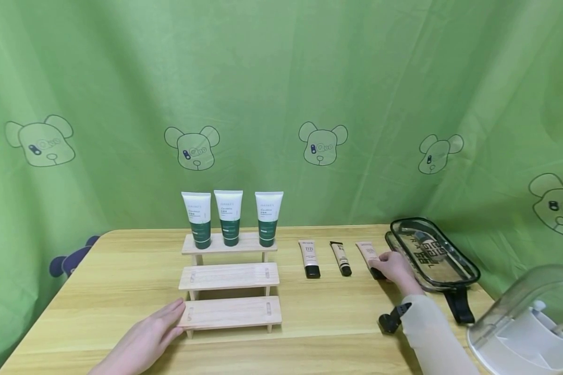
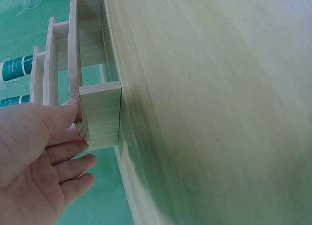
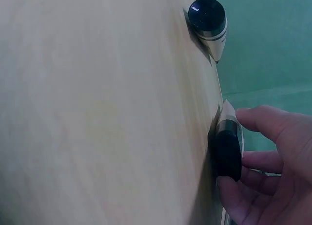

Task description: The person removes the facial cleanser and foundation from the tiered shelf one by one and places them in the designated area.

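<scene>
My left hand (image 1: 143, 336) pinches the left corner of the lowest step of a three-tier wooden display stand (image 1: 232, 311); the left wrist view shows the thumb on the top face and a finger beneath. At the right, my right hand (image 1: 398, 268) holds a pink BB cream tube (image 1: 367, 251) around its black cap (image 3: 228, 154), with the tube lying on the table. Left of it lie a beige tube with a black cap (image 1: 340, 255) and another pink BB cream tube (image 1: 308, 254). The top step bears three white-and-green tubes (image 1: 230, 213), standing on their caps.
A clear pouch with black trim (image 1: 431, 255) lies beside my right hand, its black strap (image 1: 460, 306) hanging toward the front. At the right front stands a white organizer (image 1: 525, 338) with a transparent cover. A green curtain (image 1: 281, 104) hangs behind the wooden table (image 1: 103, 281).
</scene>
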`<state>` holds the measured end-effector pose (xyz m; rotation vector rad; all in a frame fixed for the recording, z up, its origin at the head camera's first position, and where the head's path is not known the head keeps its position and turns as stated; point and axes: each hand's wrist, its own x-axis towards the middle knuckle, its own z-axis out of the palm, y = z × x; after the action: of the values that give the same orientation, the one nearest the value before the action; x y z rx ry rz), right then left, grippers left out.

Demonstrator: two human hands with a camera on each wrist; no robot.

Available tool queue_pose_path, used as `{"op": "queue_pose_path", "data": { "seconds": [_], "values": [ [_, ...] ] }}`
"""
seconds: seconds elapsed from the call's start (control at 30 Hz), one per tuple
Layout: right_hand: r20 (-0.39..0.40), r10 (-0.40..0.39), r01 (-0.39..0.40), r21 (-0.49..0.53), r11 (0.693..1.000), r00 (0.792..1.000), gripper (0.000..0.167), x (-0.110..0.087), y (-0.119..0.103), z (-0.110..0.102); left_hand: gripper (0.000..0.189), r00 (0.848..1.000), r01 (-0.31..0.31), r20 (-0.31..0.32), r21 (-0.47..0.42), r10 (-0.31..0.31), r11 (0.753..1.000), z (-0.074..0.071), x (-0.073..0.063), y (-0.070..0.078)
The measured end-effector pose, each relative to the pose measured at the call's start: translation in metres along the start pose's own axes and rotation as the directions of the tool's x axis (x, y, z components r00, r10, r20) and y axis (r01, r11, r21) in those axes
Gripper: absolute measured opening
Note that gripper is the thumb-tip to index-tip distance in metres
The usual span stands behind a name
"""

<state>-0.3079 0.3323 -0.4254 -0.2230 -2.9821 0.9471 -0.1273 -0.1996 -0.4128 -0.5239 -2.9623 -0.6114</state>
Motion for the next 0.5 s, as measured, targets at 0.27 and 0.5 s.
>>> {"op": "queue_pose_path", "data": {
  "seconds": [0.27,0.5],
  "values": [
    [-0.008,-0.037,0.037,-0.004,0.999,0.999,0.051,-0.003,-0.007,-0.006,0.045,1.0,-0.012,-0.01,0.003,0.012,1.0,0.001,-0.001,-0.001],
    [-0.038,-0.161,0.162,0.027,0.986,0.986,0.055,-0.006,-0.024,-0.012,0.045,1.0,0.0,0.006,-0.008,0.0,1.0,0.0,0.0,0.0]
  ]
}}
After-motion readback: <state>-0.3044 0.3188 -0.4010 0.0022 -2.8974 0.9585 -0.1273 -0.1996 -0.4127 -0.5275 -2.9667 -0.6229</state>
